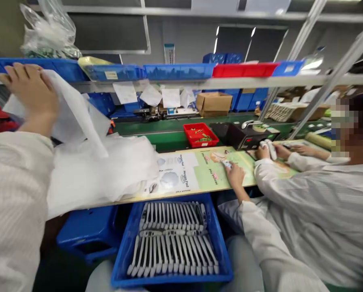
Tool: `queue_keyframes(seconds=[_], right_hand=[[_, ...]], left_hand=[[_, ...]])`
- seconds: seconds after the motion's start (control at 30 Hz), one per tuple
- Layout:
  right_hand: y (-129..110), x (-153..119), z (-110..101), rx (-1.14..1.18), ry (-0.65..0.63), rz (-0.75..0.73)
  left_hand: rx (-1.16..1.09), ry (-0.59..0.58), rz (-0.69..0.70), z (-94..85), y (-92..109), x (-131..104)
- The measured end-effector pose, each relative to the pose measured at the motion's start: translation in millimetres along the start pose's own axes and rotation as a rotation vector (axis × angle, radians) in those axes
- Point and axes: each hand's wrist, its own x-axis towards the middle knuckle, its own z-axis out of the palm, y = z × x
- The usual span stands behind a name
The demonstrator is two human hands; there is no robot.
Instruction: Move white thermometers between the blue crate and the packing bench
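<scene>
My left hand (32, 93) is raised at the far left, near the shelf bins. It grips the edge of a thin white packing sheet (78, 105), which hangs down towards a stack of similar white sheets (105, 166) on the bench. Over the green printed mouse pad (213, 172), my right hand (236, 177) is closed around a small white and blue thing (227, 164); its kind I cannot make out. Below the bench edge, at my lap, a blue crate (220, 251) holds two rows of slim white and dark handheld devices (173, 253).
A red tray (201, 136) with small parts and a black box with a red display (248, 136) stand behind the pads. At right a co-worker's hands hold a white device (271, 150). A blue stool (88, 231) is under the bench. Bins (181, 71) line the shelf.
</scene>
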Motion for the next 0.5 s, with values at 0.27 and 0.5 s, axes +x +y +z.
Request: queue_keyframes(seconds=[0.27, 0.5], right_hand=[[-12.0, -22.4, 33.8, -0.022, 0.284, -0.159], [-4.7, -269.3, 93.0, 0.026, -0.782, -0.269]], left_hand=[[-0.035, -0.389, 0.120, -15.9, 79.2, -189.9], [-0.566, -1.265, -0.021, -107.2, 204.1, -528.5]])
